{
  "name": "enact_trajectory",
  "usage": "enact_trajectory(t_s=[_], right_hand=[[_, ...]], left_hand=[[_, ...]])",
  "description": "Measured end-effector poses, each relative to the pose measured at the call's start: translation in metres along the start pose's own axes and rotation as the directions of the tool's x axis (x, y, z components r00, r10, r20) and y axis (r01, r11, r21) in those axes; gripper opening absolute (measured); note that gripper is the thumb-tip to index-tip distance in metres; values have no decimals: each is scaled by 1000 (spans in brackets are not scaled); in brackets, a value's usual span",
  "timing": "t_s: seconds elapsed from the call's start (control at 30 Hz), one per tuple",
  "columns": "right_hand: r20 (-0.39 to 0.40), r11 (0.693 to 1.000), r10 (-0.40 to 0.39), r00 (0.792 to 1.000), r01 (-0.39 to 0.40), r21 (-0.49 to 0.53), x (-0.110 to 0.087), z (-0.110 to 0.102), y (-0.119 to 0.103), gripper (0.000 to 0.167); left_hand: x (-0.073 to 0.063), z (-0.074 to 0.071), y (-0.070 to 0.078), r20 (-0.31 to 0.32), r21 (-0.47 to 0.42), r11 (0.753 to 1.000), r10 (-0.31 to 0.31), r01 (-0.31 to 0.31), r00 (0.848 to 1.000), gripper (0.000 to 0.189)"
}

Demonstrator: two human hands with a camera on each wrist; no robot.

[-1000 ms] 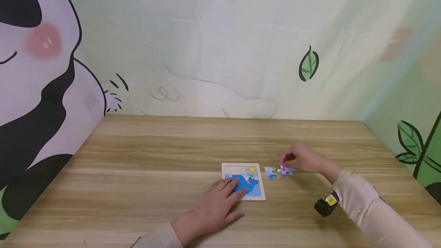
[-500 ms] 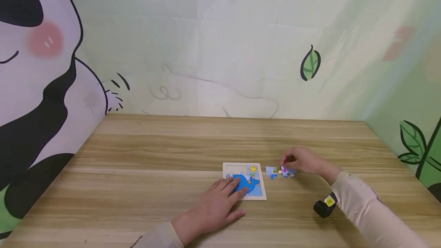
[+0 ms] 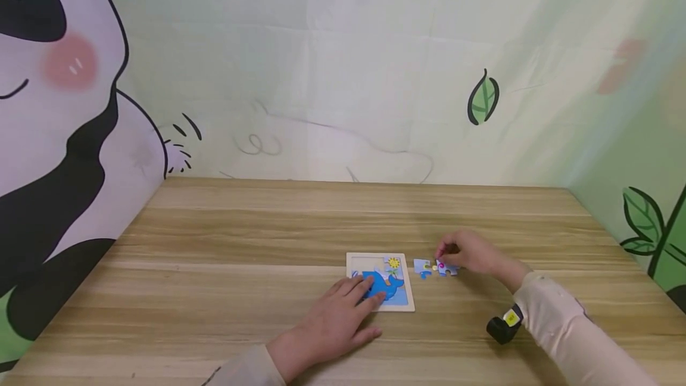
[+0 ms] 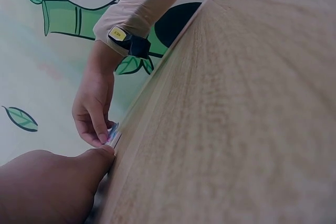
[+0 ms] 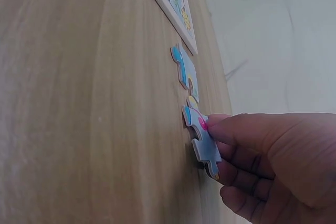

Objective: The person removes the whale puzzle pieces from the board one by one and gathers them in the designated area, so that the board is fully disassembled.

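My left hand (image 3: 333, 319) lies with its fingers spread over the lower left part of a small wooden jigsaw board (image 3: 409, 296). A blue whale (image 3: 382, 285) and a yellow sun show on the board, and bare tray shows at its upper left. Between thumb and fingers my right hand (image 3: 473, 251) pinches a puzzle piece (image 5: 206, 142) with a pink swirl, tilted in the right wrist view. A second puzzle piece (image 5: 186, 71), pale with blue, lies on the table between the board and the held piece. The held piece's yellow knob is right at that piece's edge.
The wood-grain table (image 3: 241, 225) runs back to a pale printed wall with a panda (image 3: 134, 130) at left and green leaves. A black device (image 3: 504, 327) with a yellow label sits at my right wrist.
My right hand has sunk slightly with the piece, which has shifted a little within its pinch. The left hand keeps its place on the board.
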State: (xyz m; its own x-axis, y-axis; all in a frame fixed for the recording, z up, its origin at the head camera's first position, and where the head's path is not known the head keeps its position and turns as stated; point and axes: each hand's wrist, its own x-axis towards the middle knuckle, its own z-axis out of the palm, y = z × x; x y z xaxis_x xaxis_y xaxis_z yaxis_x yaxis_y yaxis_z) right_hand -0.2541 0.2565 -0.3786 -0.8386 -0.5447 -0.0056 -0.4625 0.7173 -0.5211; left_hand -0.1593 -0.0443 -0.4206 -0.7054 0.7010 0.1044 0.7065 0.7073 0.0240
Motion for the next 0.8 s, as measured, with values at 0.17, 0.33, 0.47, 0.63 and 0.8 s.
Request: enact_trajectory(t_s=[0.17,0.33,0.47,0.63,0.8], right_hand=[[-12,1000,26,1000,-26,-1,-1,0,0,3],[-19,999,36,999,-36,15,-3,1,-1,3],[-19,999,43,999,-43,29,-3,2,2,4],[-49,999,25,998,-23,41,-5,2,1,6],[-78,999,14,997,-11,34,-7,1,-5,9]], left_hand=[[0,-1,0,-14,21,1000,11,-11,1000,56],[2,-4,1,12,13,1000,5,-5,1000,56],[3,-5,1,36,12,1000,0,0,999,57],[4,-6,1,40,11,1000,3,-3,999,57],[4,-8,1,41,17,1000,6,-7,999,58]])
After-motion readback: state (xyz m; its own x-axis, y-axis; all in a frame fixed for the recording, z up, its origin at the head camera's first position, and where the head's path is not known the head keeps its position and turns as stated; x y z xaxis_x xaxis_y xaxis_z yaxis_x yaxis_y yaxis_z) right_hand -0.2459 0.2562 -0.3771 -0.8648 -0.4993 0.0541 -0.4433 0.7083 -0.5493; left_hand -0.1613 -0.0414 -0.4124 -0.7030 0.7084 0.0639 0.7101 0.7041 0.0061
